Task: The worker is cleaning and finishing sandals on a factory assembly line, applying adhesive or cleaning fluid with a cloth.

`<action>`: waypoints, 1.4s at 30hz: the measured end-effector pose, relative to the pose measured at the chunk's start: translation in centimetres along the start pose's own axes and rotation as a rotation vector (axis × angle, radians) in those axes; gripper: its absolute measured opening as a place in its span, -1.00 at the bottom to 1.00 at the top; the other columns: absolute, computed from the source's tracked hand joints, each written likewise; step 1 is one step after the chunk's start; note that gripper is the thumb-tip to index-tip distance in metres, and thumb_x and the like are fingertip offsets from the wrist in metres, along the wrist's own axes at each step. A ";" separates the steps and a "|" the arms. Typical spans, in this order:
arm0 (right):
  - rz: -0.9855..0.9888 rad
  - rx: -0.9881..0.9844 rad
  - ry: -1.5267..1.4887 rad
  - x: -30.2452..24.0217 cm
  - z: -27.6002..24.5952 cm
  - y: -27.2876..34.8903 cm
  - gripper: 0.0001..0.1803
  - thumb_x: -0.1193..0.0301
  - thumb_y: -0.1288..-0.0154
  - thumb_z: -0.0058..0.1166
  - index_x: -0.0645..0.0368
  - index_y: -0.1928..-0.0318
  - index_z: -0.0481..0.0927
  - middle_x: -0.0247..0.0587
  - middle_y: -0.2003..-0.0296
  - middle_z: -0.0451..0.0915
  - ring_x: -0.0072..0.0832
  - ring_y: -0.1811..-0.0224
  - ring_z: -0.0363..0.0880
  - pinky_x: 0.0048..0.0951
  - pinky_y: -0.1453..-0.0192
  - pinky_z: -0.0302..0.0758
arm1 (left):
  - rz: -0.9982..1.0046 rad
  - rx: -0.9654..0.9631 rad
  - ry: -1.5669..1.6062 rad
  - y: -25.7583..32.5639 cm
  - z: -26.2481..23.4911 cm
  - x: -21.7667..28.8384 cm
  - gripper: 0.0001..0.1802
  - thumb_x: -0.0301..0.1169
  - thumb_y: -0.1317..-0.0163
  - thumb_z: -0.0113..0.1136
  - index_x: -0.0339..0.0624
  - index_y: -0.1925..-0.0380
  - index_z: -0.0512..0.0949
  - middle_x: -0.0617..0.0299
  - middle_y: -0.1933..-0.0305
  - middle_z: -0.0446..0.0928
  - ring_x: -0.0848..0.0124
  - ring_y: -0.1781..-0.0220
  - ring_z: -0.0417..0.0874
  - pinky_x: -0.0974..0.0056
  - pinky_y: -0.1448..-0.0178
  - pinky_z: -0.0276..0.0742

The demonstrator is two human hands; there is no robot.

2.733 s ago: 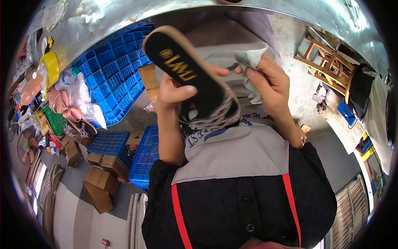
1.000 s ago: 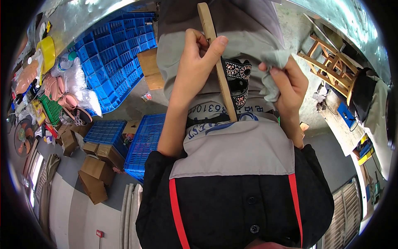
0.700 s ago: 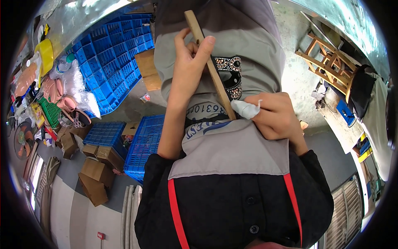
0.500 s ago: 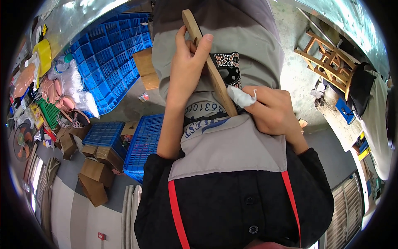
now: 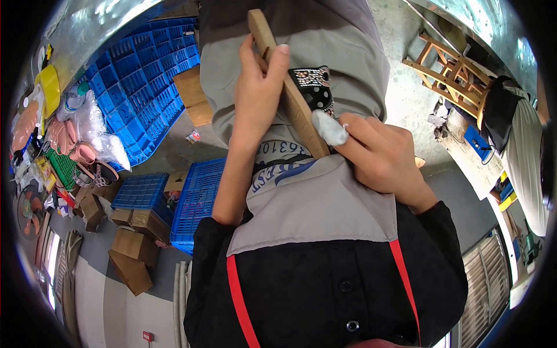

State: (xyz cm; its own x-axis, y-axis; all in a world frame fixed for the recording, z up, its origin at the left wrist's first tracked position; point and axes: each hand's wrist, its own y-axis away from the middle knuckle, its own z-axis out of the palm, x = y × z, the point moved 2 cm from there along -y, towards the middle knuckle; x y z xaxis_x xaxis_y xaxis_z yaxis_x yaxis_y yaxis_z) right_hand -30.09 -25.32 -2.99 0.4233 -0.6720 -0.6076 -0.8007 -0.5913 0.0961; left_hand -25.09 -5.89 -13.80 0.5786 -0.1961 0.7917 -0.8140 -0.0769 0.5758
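My left hand [image 5: 257, 95] is closed round a long, flat wooden strip [image 5: 300, 116] that slants across my lap, its lower end against the grey apron [image 5: 319, 203]. Behind the strip's right edge shows a black strap [image 5: 311, 78] studded with clear and pinkish rhinestones; part of it is hidden by the wood. Pinched in the fingers of my right hand [image 5: 383, 153] is a wad of white cloth [image 5: 329, 129], close beside the strip's lower half and just below the strap. Whether the cloth touches the wood, I cannot tell.
To the left stand blue plastic crates [image 5: 200, 200] and cardboard boxes [image 5: 136, 249]. Pink sandals [image 5: 81, 152] and clear plastic bags lie beyond them at the far left. A wooden stool [image 5: 449, 78] is at the upper right, near a hanging black cloth [image 5: 502, 110].
The whole view has shifted slightly, with most things a little further left. The white cloth's thin loose tail no longer shows above my right fingers. Both hands keep their grips.
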 end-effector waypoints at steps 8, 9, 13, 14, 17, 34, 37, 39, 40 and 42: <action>-0.106 0.018 0.128 0.1 -0.2 0.7 -0.79 0.38 -0.02 0.19 -0.04 0.25 0.67 -0.52 0.19 0.54 -0.63 0.46 0.39 -0.61 0.50 0.41 | 0.013 -0.014 0.152 0.2 -0.2 -0.9 -0.13 0.01 -0.40 0.19 -0.46 -0.41 0.15 0.22 0.24 0.53 0.45 0.19 0.54 0.34 0.06 0.48; -0.104 0.016 0.128 0.0 -0.2 0.5 -0.79 0.38 -0.02 0.19 -0.04 0.25 0.67 -0.52 0.19 0.54 -0.63 0.46 0.39 -0.61 0.50 0.41 | 0.011 -0.016 0.153 0.1 -0.1 -0.9 -0.13 0.01 -0.40 0.19 -0.46 -0.41 0.15 0.22 0.24 0.53 0.45 0.19 0.54 0.34 0.06 0.48; -0.086 0.083 0.179 0.3 0.6 -1.2 -0.80 0.37 -0.03 0.19 -0.05 0.26 0.67 -0.53 0.23 0.51 -0.64 0.47 0.38 -0.58 0.53 0.40 | 0.050 -0.031 0.255 -0.2 0.6 -0.9 -0.16 -0.07 -0.41 0.22 -0.46 -0.41 0.13 0.24 0.20 0.51 0.51 0.15 0.50 0.40 0.01 0.44; -0.080 0.109 0.165 0.2 0.7 -1.4 -0.80 0.37 -0.03 0.19 -0.05 0.26 0.68 -0.54 0.25 0.50 -0.64 0.48 0.38 -0.57 0.54 0.39 | 0.027 -0.042 0.294 0.1 0.4 -0.9 -0.18 -0.08 -0.41 0.22 -0.46 -0.41 0.14 0.24 0.19 0.50 0.51 0.14 0.49 0.41 0.00 0.42; -0.130 0.016 0.105 0.3 0.1 -0.6 -0.80 0.38 -0.04 0.19 -0.06 0.26 0.67 -0.53 0.29 0.47 -0.64 0.48 0.38 -0.57 0.54 0.39 | 0.021 -0.037 0.269 0.8 0.0 -0.5 -0.19 -0.07 -0.43 0.19 -0.45 -0.41 0.14 0.23 0.15 0.50 0.51 0.14 0.47 0.41 0.00 0.41; -0.082 0.018 -0.386 2.4 -0.4 1.7 -0.60 0.55 0.03 0.17 0.15 0.09 0.76 -0.28 0.27 0.71 -0.35 0.35 0.73 -0.43 0.43 0.57 | 0.036 -0.011 0.304 0.5 0.1 -0.3 -0.17 -0.07 -0.44 0.20 -0.46 -0.41 0.11 0.29 0.27 0.47 0.57 0.24 0.43 0.44 0.13 0.38; -0.081 0.096 -0.590 3.2 -0.2 1.5 -0.63 0.61 0.00 0.16 0.25 0.10 0.74 -0.15 0.29 0.69 -0.24 0.38 0.70 -0.38 0.42 0.54 | 0.038 0.006 0.301 0.4 -0.1 -0.3 -0.17 -0.07 -0.44 0.20 -0.47 -0.41 0.10 0.29 0.28 0.46 0.58 0.26 0.43 0.44 0.15 0.38; 0.048 0.163 -0.690 3.3 -0.2 2.0 -0.58 0.63 -0.03 0.08 0.42 0.04 0.72 -0.08 0.37 0.70 -0.25 0.37 0.68 -0.36 0.30 0.54 | 0.065 -0.003 0.297 0.6 0.1 0.6 -0.16 -0.07 -0.44 0.20 -0.47 -0.42 0.10 0.29 0.28 0.46 0.58 0.27 0.42 0.45 0.16 0.37; 0.041 0.175 -0.683 3.3 -0.4 1.9 -0.58 0.63 -0.03 0.08 0.42 0.04 0.72 -0.08 0.37 0.70 -0.25 0.37 0.68 -0.36 0.30 0.54 | 0.105 -0.018 0.294 0.8 0.1 1.3 -0.16 -0.07 -0.44 0.20 -0.46 -0.42 0.10 0.30 0.29 0.45 0.59 0.27 0.42 0.45 0.16 0.37; 0.090 0.184 -0.682 3.6 -0.5 1.0 -0.57 0.64 -0.05 0.07 0.45 0.02 0.71 -0.07 0.37 0.70 -0.30 0.33 0.65 -0.39 0.25 0.51 | 0.144 -0.033 0.291 0.6 0.2 1.8 -0.16 -0.07 -0.44 0.20 -0.46 -0.43 0.10 0.31 0.30 0.45 0.59 0.28 0.42 0.46 0.17 0.36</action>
State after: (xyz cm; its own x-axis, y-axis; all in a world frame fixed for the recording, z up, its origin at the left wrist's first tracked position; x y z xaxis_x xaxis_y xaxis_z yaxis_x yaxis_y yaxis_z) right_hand -29.10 -28.56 -4.67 0.0407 -0.2508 -0.9672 -0.9043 -0.4210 0.0711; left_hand -24.53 -6.46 -12.12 0.4517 0.0854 0.8881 -0.8893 -0.0364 0.4558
